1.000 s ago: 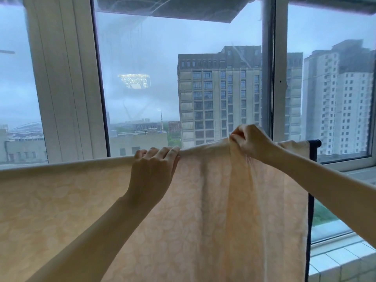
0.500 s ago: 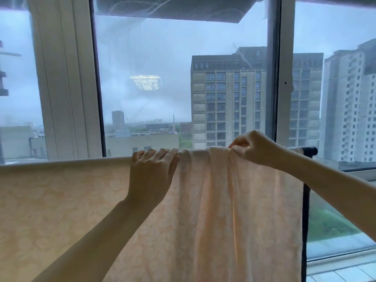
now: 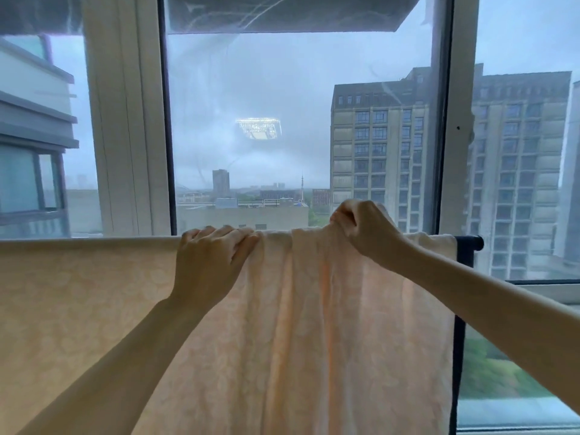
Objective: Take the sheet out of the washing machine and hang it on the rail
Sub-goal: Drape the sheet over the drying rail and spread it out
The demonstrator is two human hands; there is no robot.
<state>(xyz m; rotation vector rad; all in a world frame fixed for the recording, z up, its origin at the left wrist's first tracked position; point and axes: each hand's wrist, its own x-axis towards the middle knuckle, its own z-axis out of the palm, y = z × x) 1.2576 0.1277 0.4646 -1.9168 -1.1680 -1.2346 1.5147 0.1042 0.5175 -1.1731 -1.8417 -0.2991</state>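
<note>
A pale peach sheet with a faint leaf pattern hangs over a horizontal rail across the whole view. The rail's dark end pokes out at the right, above its dark upright post. My left hand lies on the sheet's top fold, fingers curled over the rail. Further right, my right hand pinches a bunch of the cloth and lifts it slightly above the rail. Between my two hands the sheet gathers into vertical folds; to the left it hangs flat.
Large windows with white frames stand right behind the rail, showing tall buildings and grey sky. A white window sill runs at the lower right beyond the post.
My right hand has slid left along the rail with the pinched cloth, bunching folds between the hands, and has lifted a little. The left hand stays in place. The view has panned left.
</note>
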